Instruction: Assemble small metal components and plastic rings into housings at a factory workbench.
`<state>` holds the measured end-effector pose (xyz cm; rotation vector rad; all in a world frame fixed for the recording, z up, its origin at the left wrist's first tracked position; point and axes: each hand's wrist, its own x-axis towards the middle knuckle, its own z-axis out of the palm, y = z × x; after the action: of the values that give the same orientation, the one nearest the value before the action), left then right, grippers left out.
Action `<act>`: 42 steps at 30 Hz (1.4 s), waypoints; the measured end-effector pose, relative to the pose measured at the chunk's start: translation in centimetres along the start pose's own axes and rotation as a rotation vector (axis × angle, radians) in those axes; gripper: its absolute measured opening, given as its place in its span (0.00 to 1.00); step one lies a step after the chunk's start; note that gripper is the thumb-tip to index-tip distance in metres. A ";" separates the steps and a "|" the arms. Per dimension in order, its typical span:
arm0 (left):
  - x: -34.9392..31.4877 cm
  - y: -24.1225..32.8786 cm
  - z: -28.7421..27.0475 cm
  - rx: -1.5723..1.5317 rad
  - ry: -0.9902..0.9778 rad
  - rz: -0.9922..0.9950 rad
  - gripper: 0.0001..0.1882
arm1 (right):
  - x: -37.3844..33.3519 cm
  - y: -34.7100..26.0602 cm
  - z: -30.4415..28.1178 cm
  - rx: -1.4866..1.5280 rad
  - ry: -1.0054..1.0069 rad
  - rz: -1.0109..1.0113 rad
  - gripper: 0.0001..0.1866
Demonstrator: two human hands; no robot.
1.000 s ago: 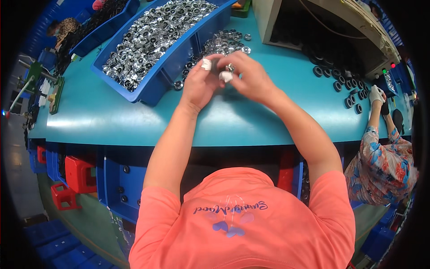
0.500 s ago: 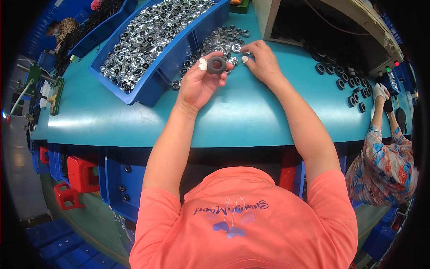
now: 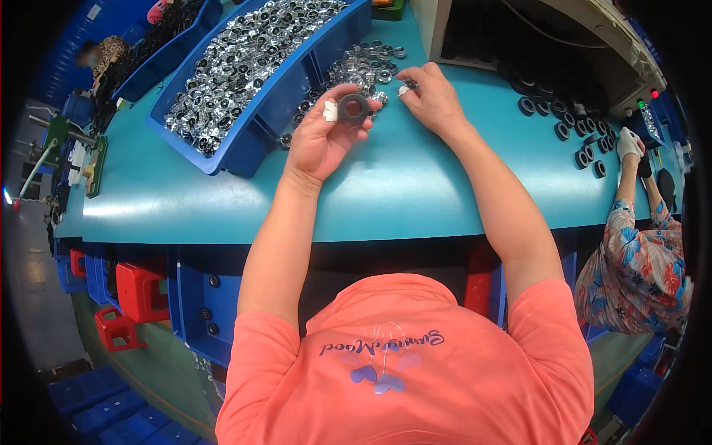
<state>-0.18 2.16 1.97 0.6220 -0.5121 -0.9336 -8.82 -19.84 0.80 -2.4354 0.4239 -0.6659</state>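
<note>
My left hand (image 3: 320, 141) is closed around a black rubber ring (image 3: 353, 110), like a small toy tyre, held up with its hole showing. White tape wraps that thumb. Across from it, my right hand (image 3: 435, 102) pinches a small shiny piece (image 3: 412, 85), apparently one of the chrome wheel hubs, partly covered by the fingers; white also wraps this thumb. Behind both hands lies a loose pile of chrome wheel hubs (image 3: 361, 68) with dark centres. A blue bin (image 3: 259, 122) heaped with the same hubs stands to the left of my left hand.
Several black rings (image 3: 562, 131) lie on the teal table (image 3: 386, 200) at the right, before a pale box-like housing (image 3: 437, 37). A co-worker's gloved hand (image 3: 629, 144) is at the right edge. Red stools (image 3: 137, 293) and blue bins stand below the table at left.
My right hand has drawn slightly back from the pile, and a small shiny piece now shows between its fingers. The left hand with the ring has shifted slightly left.
</note>
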 end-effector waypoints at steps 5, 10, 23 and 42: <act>0.0 0.0 -0.3 0.012 -0.006 0.017 0.19 | 0.2 0.1 -0.3 0.177 -0.035 0.079 0.15; 0.0 -0.2 -1.0 0.055 0.108 0.051 0.17 | 0.0 -0.5 -0.4 0.427 -0.047 0.101 0.17; 0.3 0.0 -1.0 0.019 0.275 -0.011 0.20 | -1.6 -4.6 -0.7 1.162 -0.254 0.198 0.18; 0.2 0.0 -0.4 0.074 0.317 -0.021 0.22 | -2.0 -5.1 -0.8 1.156 -0.306 0.184 0.20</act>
<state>0.21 2.13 1.71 0.8265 -0.2577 -0.8186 -10.15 -15.35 3.72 -1.3336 0.0708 -0.2929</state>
